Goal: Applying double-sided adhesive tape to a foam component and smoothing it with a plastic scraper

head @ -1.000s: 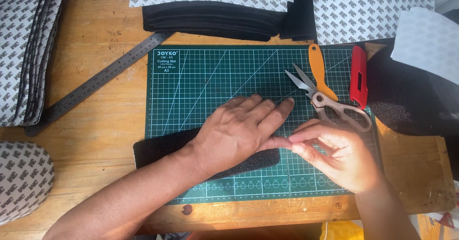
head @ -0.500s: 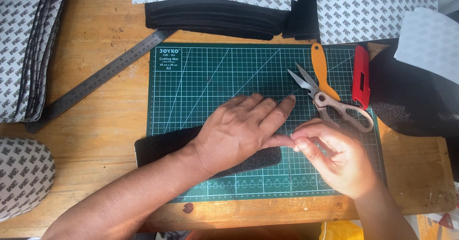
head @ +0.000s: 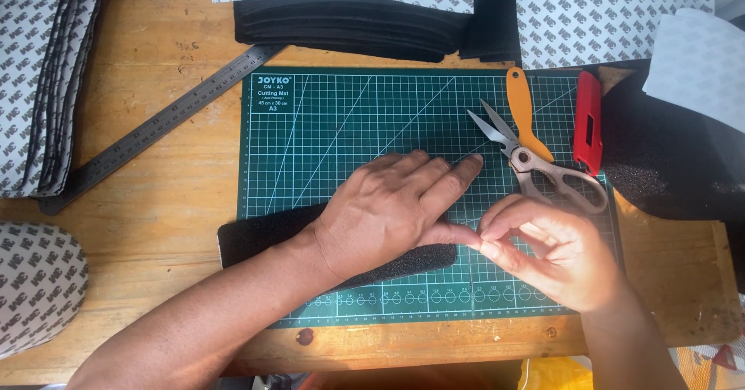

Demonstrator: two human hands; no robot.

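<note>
A long black foam strip (head: pixel 260 237) lies across the near left part of a green cutting mat (head: pixel 341 126). My left hand (head: pixel 388 208) is pressed flat on the strip, fingers spread toward the right. My right hand (head: pixel 547 250) sits just beyond the strip's right end, thumb and fingertips pinched together right where my left thumb tip is. What the pinch holds is too small to make out. The strip's middle is hidden under my left hand.
Scissors (head: pixel 535 161) with one orange handle and a red utility knife (head: pixel 587 122) lie on the mat's right side. A steel ruler (head: pixel 159 130) lies diagonally at left. Stacks of black foam (head: pixel 349 25) and patterned backing sheets (head: pixel 39 79) ring the wooden table.
Both hands stay in place on the strip. My right fingers have shifted slightly at the pinch.
</note>
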